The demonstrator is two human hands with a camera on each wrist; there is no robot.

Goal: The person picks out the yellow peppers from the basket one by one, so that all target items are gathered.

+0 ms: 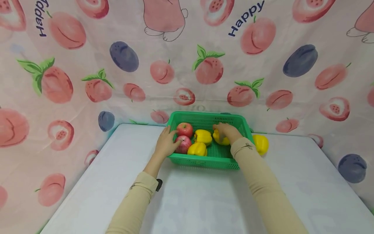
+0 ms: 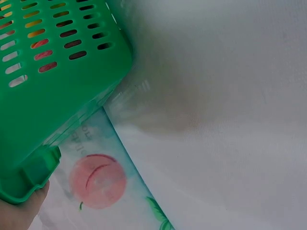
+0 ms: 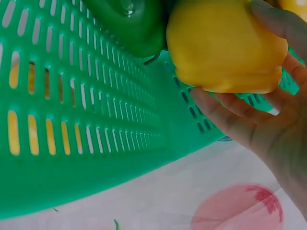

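Sleeves (image 1: 271,195): two, tan, entered from the lower edge; a black wristband (image 1: 159,184) sat at the left cuff. Right hand (image 1: 228,130): grasped a yellow pepper (image 3: 225,52), fingers and thumb around it, inside the basket (image 1: 204,160) toward its right end. Left hand (image 1: 165,143): gripped the basket's left rim. Green pepper (image 3: 129,28): lay just beside the held one. Other contents: a red apple (image 1: 184,129), a purplish-red round item (image 1: 183,145) and two more yellow peppers (image 1: 197,149) occupied the left half. Loose yellow pepper (image 1: 261,144): stood outside, beside the right wall, on the white worktop (image 1: 87,185). Fruit-print cloth (image 1: 181,52): hung behind.
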